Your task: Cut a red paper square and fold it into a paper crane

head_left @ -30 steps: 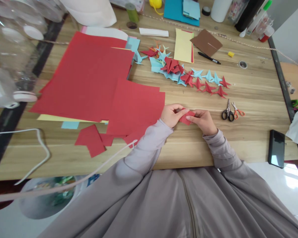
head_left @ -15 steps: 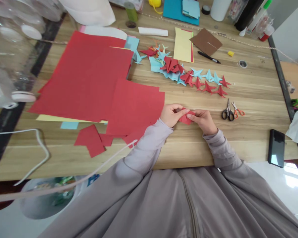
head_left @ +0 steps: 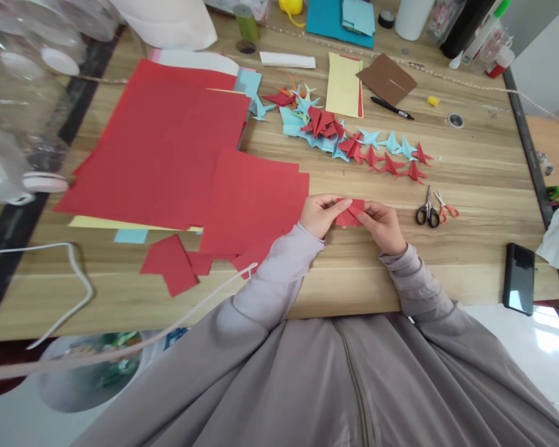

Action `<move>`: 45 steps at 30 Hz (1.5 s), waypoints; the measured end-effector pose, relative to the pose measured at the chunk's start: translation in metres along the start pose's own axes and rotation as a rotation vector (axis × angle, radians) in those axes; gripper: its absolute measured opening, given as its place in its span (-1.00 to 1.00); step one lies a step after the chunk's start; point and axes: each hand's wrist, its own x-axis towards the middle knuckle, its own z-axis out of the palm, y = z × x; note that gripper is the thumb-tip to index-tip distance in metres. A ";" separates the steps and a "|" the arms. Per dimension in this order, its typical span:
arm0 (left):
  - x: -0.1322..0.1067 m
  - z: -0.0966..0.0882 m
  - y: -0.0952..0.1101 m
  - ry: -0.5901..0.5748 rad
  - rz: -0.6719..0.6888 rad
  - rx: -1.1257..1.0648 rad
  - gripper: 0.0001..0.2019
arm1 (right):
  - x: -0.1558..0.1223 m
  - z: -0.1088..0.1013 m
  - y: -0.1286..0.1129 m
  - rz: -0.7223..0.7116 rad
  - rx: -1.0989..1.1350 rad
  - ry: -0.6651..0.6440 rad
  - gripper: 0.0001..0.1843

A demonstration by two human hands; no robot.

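A small folded red paper (head_left: pixel 348 217) is held between my two hands above the front part of the table. My left hand (head_left: pixel 320 215) pinches its left side, thumb on top. At its right edge, the fingertips of my right hand (head_left: pixel 382 226) grip the paper, with the thumb near a fold line. Large red paper sheets (head_left: pixel 168 149) lie to the left, reaching close to my left hand. Beyond my hands are several folded paper cranes (head_left: pixel 391 162) in red and light blue, partly in rows and partly heaped.
Black scissors (head_left: pixel 427 211) and orange scissors (head_left: pixel 442 208) lie right of my hands. A phone (head_left: pixel 518 278) rests at the front right edge. Red paper pieces (head_left: pixel 172 266) and a white cable (head_left: pixel 81 279) are at front left. Farther back are a pen (head_left: pixel 391 107) and brown paper (head_left: pixel 386 79).
The red paper has turned in my hands and now shows a flatter, squarer outline. My right hand's fingers have shifted slightly down along its right edge.
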 end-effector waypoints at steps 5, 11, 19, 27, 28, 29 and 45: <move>-0.002 0.000 0.003 -0.024 0.039 0.045 -0.65 | -0.001 0.001 0.001 -0.020 -0.050 0.086 -0.61; -0.004 -0.001 0.007 -0.010 0.089 0.100 -0.70 | -0.004 0.004 -0.002 -0.067 -0.008 0.101 -0.71; -0.002 -0.002 0.001 -0.053 0.039 0.094 -0.68 | -0.004 0.003 0.001 -0.086 -0.121 0.114 -0.69; 0.001 -0.006 0.003 -0.044 0.070 0.158 -0.68 | -0.004 0.000 -0.007 0.005 -0.060 0.032 -0.62; 0.001 -0.006 0.003 -0.046 0.071 0.168 -0.69 | -0.003 0.000 -0.008 0.009 -0.082 0.039 -0.61; 0.001 -0.006 0.003 -0.049 0.071 0.177 -0.69 | -0.003 0.000 -0.008 0.010 -0.101 0.044 -0.59; 0.002 -0.007 0.003 -0.050 0.065 0.181 -0.72 | -0.002 -0.001 -0.004 -0.042 -0.200 0.020 -0.55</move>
